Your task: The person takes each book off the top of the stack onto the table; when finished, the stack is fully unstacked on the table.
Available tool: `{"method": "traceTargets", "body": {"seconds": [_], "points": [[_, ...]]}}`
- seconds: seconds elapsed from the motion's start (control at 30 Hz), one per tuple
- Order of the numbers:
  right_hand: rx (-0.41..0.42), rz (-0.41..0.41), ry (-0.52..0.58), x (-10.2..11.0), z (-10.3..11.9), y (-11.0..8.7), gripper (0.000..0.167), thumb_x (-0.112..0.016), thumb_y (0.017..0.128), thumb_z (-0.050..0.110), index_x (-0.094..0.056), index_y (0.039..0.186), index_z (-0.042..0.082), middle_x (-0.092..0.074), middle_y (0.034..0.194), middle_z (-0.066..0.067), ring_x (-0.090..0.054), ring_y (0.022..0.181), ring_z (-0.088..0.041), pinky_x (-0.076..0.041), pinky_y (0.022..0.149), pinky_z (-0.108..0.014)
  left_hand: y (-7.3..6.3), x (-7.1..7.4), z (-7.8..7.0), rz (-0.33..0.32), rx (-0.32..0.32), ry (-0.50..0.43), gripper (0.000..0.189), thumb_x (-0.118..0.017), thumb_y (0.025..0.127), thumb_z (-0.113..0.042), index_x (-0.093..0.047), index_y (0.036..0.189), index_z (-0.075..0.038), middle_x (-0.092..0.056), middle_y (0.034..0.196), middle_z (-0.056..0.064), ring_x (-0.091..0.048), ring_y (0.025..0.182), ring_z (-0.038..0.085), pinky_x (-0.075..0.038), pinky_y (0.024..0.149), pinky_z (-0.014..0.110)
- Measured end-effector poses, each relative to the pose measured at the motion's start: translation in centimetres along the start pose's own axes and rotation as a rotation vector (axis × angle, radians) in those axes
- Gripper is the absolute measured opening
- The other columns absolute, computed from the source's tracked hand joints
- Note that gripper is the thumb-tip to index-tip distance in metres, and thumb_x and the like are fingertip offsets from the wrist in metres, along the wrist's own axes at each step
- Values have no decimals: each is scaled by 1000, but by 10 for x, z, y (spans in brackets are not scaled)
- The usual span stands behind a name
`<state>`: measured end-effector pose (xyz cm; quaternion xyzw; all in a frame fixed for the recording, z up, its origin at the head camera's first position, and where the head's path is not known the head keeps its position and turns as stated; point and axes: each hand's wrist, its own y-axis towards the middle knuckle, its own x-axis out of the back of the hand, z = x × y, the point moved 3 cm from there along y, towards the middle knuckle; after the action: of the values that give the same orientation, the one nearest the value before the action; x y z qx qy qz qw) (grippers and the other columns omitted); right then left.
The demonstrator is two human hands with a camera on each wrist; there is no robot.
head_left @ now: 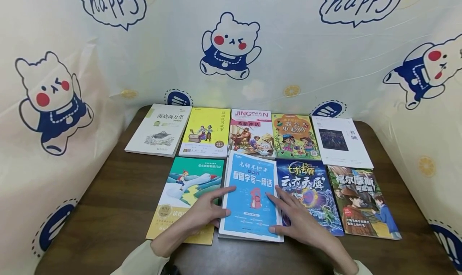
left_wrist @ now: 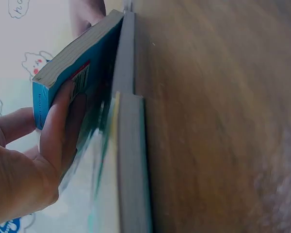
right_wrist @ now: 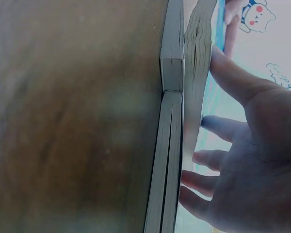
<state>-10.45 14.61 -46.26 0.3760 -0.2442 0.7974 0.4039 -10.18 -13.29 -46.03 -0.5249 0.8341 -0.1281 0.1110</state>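
A blue paperback book [head_left: 245,208] lies in the front middle of the rows, above another book whose edge shows beneath it. My left hand [head_left: 202,210] grips its left edge, thumb on the cover; in the left wrist view its fingers reach under the back cover near the barcode. That side of the blue book [left_wrist: 99,63] is raised at a tilt. My right hand [head_left: 303,221] lies along the right edge, with thumb and index finger touching the cover. Its other fingers extend beside the page edges in the right wrist view.
Left of the blue book lies a green-and-yellow book [head_left: 193,178]; to its right are a purple-blue book [head_left: 314,178] and a detective-cover book [head_left: 361,202]. Behind stand-in-line flat books include a yellow one [head_left: 205,122] and a white one [head_left: 335,124]. The dark wooden table [head_left: 104,210] meets a printed cloth [head_left: 288,58].
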Motion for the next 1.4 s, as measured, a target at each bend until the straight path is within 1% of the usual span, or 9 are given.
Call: {"method": "traceTargets", "body": {"seconds": [0.07, 0.17, 0.37, 0.53, 0.67, 0.87, 1.0, 1.23, 1.4], "points": [[10, 0, 1, -1, -1, 0, 88, -67, 80, 59, -32, 152, 22, -17, 159, -12, -20, 140, -45, -23, 101, -72, -6, 1, -4, -10, -23, 9, 61, -67, 89, -7, -46, 144, -21, -59, 122, 17, -55, 50, 14, -46, 48, 22], [31, 0, -9, -1, -2, 0, 92, -69, 78, 59, -31, 152, 19, -20, 158, -15, -19, 140, -46, -22, 102, -72, -15, 7, -11, -26, -58, 8, 61, -67, 89, -6, -45, 145, -19, -37, 144, 16, -63, 60, 18, -48, 50, 23], [41, 10, -53, -2, -4, -2, 89, -71, 78, 56, -37, 149, 16, -25, 156, -15, -20, 139, -49, -23, 100, -73, -36, 28, -25, -77, -78, 14, 63, -68, 89, -9, -44, 146, -21, -40, 136, 18, -63, 63, 22, -55, 58, 31], [30, 24, -45, -2, -4, -2, 88, -72, 78, 54, -37, 150, 17, -24, 157, -15, -18, 139, -48, -22, 100, -74, -53, 48, -35, -111, -74, 13, 65, -67, 90, -12, -38, 149, -18, -37, 143, 23, -69, 93, 34, -58, 70, 45], [29, 33, -45, -2, -3, -2, 87, -73, 78, 52, -37, 150, 17, -24, 157, -16, -18, 140, -48, -21, 100, -74, -67, 64, -40, -162, -73, 40, 67, -68, 90, -13, -37, 149, -16, -48, 132, 29, -69, 90, 36, -57, 69, 47], [27, 34, -53, -2, -3, -2, 87, -71, 78, 55, -37, 149, 18, -23, 157, -14, -18, 140, -47, -22, 100, -74, -89, 93, -43, -234, -82, 54, 68, -66, 91, -11, -33, 151, -15, -63, 115, 28, -69, 87, 37, -57, 70, 48], [31, 32, -55, -2, -2, -3, 87, -71, 78, 55, -38, 149, 18, -23, 157, -14, -19, 140, -47, -21, 100, -74, -105, 115, -46, -237, -72, 76, 67, -63, 93, -12, -31, 152, -17, -64, 114, 24, -69, 89, 37, -57, 71, 49], [44, 30, -64, -3, -3, -3, 87, -71, 78, 54, -38, 149, 17, -24, 157, -15, -19, 140, -47, -22, 101, -73, -132, 147, -47, -152, -26, 203, 62, -55, 98, -15, -27, 153, -21, -62, 119, 18, -69, 87, 38, -57, 70, 45], [51, 25, -67, -4, -3, -3, 87, -71, 78, 54, -38, 149, 17, -24, 157, -15, -19, 140, -46, -22, 100, -73, -147, 167, -43, -193, 54, 308, 61, -55, 98, -20, -28, 153, -19, -44, 134, 27, -68, 85, 33, -57, 69, 40]]}}
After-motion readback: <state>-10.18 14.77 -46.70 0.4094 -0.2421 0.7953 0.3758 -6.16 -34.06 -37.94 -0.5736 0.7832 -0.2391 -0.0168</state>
